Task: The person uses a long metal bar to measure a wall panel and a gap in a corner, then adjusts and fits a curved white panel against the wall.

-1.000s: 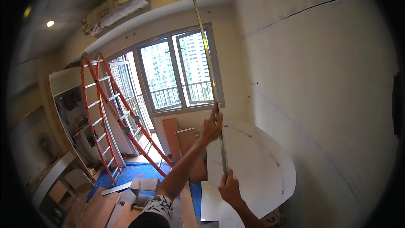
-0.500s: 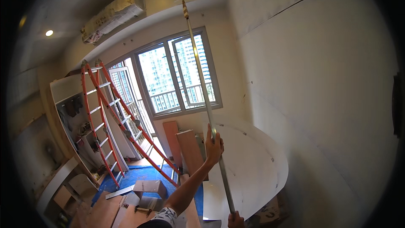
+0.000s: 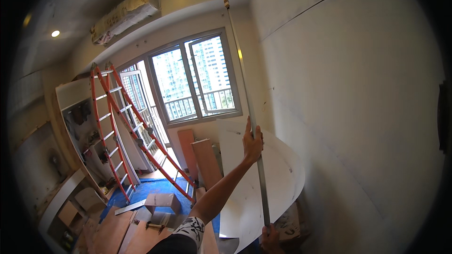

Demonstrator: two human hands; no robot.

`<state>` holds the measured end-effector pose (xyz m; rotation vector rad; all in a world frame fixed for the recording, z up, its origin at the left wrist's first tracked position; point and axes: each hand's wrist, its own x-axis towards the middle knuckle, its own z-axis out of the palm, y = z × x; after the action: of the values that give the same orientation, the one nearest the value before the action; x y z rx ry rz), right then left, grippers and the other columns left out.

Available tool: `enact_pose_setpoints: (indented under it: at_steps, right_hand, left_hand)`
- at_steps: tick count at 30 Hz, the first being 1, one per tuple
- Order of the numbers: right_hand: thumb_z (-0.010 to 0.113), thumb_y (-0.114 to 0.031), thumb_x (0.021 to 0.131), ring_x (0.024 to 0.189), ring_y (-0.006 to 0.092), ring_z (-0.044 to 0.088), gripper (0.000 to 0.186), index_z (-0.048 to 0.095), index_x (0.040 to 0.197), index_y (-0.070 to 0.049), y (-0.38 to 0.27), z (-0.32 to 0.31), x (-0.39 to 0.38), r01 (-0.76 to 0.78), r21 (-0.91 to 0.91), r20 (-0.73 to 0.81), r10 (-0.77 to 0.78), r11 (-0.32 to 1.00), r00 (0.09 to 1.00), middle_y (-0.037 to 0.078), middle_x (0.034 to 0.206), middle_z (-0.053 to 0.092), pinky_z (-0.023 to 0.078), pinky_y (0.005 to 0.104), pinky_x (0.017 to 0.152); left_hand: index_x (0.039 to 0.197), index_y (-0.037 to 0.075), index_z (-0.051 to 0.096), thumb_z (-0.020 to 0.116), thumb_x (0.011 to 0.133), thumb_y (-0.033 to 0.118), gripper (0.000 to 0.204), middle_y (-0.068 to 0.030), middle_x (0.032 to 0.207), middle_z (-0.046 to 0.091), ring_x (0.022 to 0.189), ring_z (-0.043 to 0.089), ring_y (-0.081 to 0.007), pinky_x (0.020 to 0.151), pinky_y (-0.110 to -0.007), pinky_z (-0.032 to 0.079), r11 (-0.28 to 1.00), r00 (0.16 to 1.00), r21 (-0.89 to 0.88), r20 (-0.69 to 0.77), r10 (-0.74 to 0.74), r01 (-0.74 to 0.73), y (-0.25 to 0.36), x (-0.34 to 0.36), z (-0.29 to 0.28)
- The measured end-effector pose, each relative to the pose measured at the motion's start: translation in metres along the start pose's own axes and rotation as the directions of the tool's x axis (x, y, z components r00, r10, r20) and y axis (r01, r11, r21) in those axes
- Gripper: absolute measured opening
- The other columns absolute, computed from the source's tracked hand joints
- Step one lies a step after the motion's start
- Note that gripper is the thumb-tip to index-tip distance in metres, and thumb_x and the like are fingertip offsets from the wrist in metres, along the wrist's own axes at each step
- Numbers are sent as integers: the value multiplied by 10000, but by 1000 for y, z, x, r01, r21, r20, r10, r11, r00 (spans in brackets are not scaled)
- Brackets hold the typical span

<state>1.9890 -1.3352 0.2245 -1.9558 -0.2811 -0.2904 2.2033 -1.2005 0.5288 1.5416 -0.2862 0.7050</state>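
Observation:
A long metal pole rises steeply from the lower edge toward the ceiling, leaning slightly left at its top. A paintbrush-like head, wrapped in yellowish and brown material, is fixed at its upper end, with its tip at or very near the pale ceiling band above the window. My left hand is closed around the pole partway up, one finger pointing along it. Low down at the pole's bottom end, my right hand grips it, partly cut off by the picture's edge.
A red folding ladder stands left of me on a blue sheet. Wooden boards lean below the window. A curved white sheet stands by the right wall. A wrapped long unit hangs high left. A box sits on the floor.
The pole and both hands have shifted right. The brush head has moved right along the upper wall band. Both hands keep their grip.

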Motion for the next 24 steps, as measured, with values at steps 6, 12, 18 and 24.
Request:
enact_pose_setpoints:
  at_steps: [6,12,18,24]
  right_hand:
    - [468,-259,1011,603,430,561,293,546,1024,23,-12,-18,38,-62,308,54,47,949,997,207,672,590,455,446,568]
    - [420,-219,1030,552,327,580,343,565,1279,-34,74,-34,70,293,-211,-192,-333,933,923,239,735,590,429,447,522]
    - [413,-277,1041,569,409,520,349,515,882,17,-72,-135,149,1,-48,-226,-12,999,974,202,639,541,435,443,582]
    - [402,-251,1045,563,395,509,334,508,883,21,-199,-233,209,-6,-123,-155,-13,992,988,216,636,526,420,453,583]
  left_hand:
    - [1565,134,197,475,1028,215,610,-46,679,539,472,469,-94,410,-283,433,995,999,95,-45,10,-6,-16,32,25]
    - [1501,74,354,474,1007,190,521,-247,1269,513,1126,565,-338,907,-468,476,567,850,689,140,507,-452,-51,60,50]
    - [1450,44,432,510,956,125,507,-191,1534,341,1434,281,-411,1107,-525,325,307,608,585,431,667,-751,-3,107,57]
    - [1473,33,369,571,869,44,637,-197,1510,377,1439,293,-373,1137,-520,313,-19,292,470,580,761,-882,88,179,88]
